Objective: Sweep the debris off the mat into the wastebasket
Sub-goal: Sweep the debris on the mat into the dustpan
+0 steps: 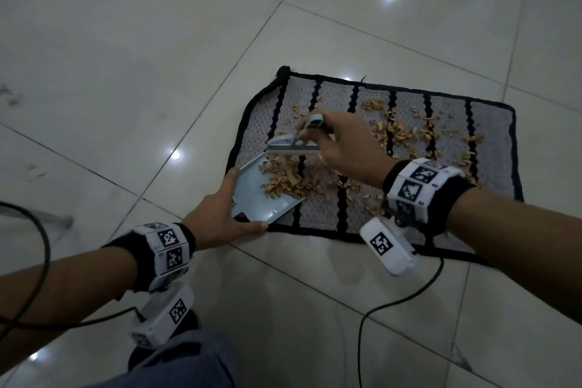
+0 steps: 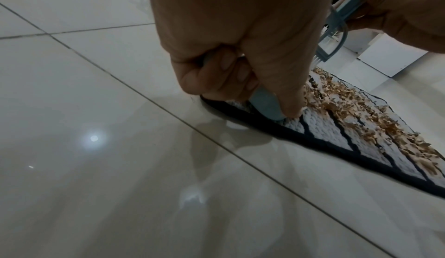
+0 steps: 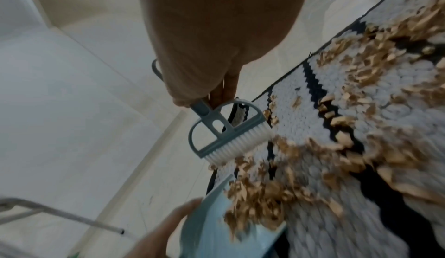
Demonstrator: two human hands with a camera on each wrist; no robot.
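A grey mat (image 1: 491, 148) with black stripes and a black border lies flat on the tiled floor (image 1: 126, 57). Light brown debris (image 1: 400, 131), which looks like small shavings, is spread over the middle part of the mat, and a thicker heap of it lies at the left end.

The left hand (image 1: 220, 214) grips the rear edge of a pale blue dustpan (image 1: 261, 201); the thumb lies along the near side and the fingers curl round the far side. The dustpan rests on the left end of the mat, with its open front edge toward the debris. Part of the heap already lies inside the pan.

The right hand (image 1: 343, 145) grasps the handle of a small blue brush (image 3: 225, 138) with white bristles. The brush is just beyond the dustpan, at the far edge of the heap, and the bristles point down at the mat. In the right wrist view the bristles seem to touch the shavings, but I cannot tell it for sure because of the blur.

Both wrists carry black bands with printed markers (image 1: 419, 179), and thin black cables (image 1: 406, 296) run over the floor.
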